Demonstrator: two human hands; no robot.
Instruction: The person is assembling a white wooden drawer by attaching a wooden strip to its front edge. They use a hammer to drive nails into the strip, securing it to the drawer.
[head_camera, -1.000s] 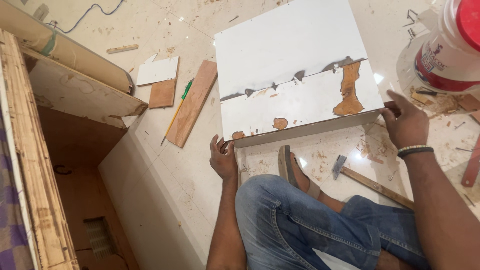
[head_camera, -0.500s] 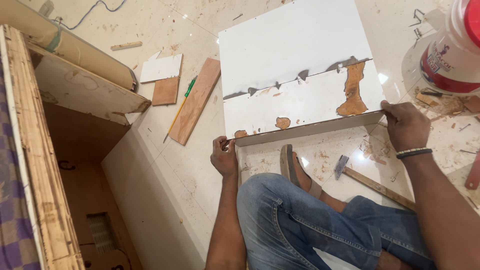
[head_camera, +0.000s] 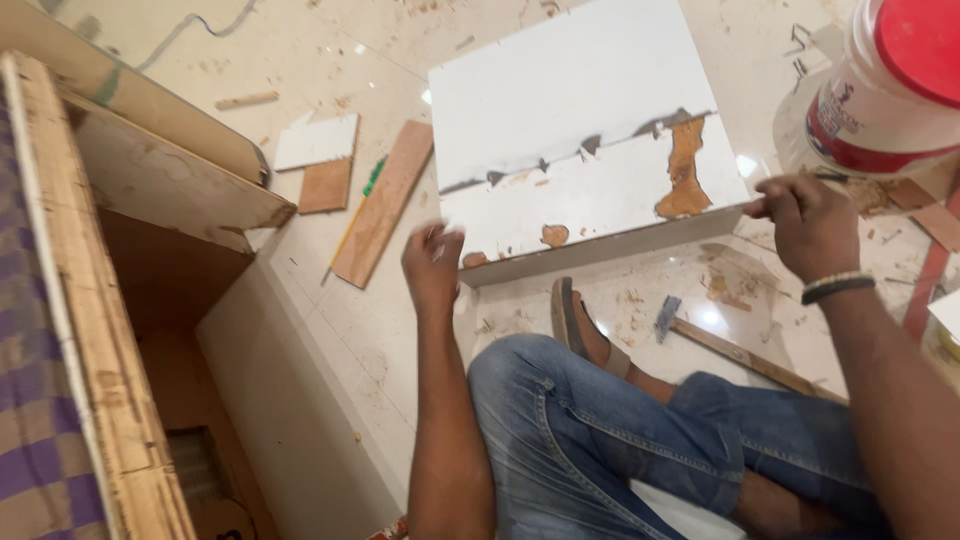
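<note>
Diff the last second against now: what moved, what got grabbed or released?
The left hand came off the near-left corner of the white laminated board and is lifted, blurred, beside it. The right hand keeps its grip on the board's near-right corner. The hammer, the red-lidded white bucket and the wood strip stayed put.

We sit behind the large white laminate-faced board (head_camera: 580, 130); the long-handled steel hammer (head_camera: 735, 350) lies beside our leg, the narrow wooden strip (head_camera: 383, 205) left of the board.
</note>
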